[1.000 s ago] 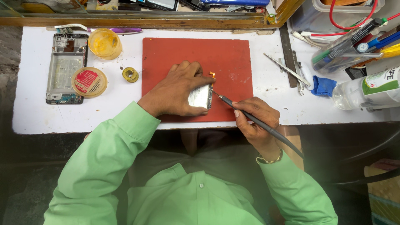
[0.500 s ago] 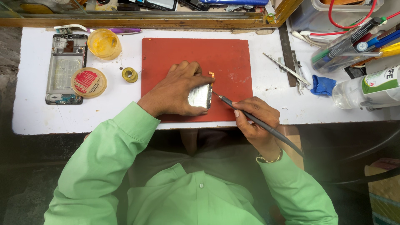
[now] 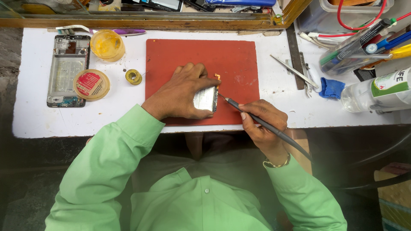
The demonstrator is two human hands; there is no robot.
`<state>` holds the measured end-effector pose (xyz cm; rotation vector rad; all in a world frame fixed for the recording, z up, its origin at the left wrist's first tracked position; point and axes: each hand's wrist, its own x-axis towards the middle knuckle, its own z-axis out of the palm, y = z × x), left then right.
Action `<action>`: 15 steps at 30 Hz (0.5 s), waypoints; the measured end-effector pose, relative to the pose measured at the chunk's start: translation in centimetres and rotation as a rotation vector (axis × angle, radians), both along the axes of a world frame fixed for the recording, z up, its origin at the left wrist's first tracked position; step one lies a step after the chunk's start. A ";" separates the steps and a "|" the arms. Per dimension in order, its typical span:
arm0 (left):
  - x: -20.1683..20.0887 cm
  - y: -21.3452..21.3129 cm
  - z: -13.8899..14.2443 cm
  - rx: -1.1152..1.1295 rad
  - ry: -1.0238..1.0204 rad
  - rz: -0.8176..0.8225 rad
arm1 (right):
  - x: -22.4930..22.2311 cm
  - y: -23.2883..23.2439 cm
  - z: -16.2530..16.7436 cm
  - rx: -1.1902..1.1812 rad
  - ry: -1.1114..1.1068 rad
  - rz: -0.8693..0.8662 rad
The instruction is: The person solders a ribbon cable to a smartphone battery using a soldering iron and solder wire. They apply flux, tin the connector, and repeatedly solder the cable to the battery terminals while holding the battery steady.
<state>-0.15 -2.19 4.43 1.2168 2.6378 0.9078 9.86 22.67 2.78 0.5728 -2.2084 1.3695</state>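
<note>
Phone repair workbench, red work mat [image 3: 239,55], stripped phone frame [image 3: 68,70], solder spool [image 3: 133,77], tweezers [image 3: 293,71], scattered tools

Round red-labelled tin [image 3: 90,84] left, perhaps green-labelled bottle [image 3: 376,91] right

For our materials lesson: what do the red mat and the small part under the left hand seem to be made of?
Red mat: probably rubber or silicone; matte, scuffed pale in spots. Small part: likely metal, its face bright and mirror-like, though polished foil or glass is possible.

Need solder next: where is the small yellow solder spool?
Head view, left side: the solder spool sits on the white table between the round red-lidded tin and the red mat.
</note>
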 end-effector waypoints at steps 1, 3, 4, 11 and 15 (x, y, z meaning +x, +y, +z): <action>0.0 0.0 0.0 -0.005 0.001 0.002 | 0.0 0.0 0.0 0.003 0.016 0.005; -0.1 0.1 0.0 -0.014 0.002 0.007 | 0.0 0.0 0.0 0.003 -0.011 -0.006; -0.1 0.1 0.0 -0.009 0.003 0.005 | 0.0 0.0 0.1 0.003 -0.024 -0.012; 0.0 0.1 -0.2 -0.003 -0.012 0.010 | 0.1 0.0 -0.1 -0.009 0.010 0.002; 0.0 0.1 -0.3 -0.001 -0.001 0.008 | 0.1 0.0 -0.2 0.002 -0.026 -0.031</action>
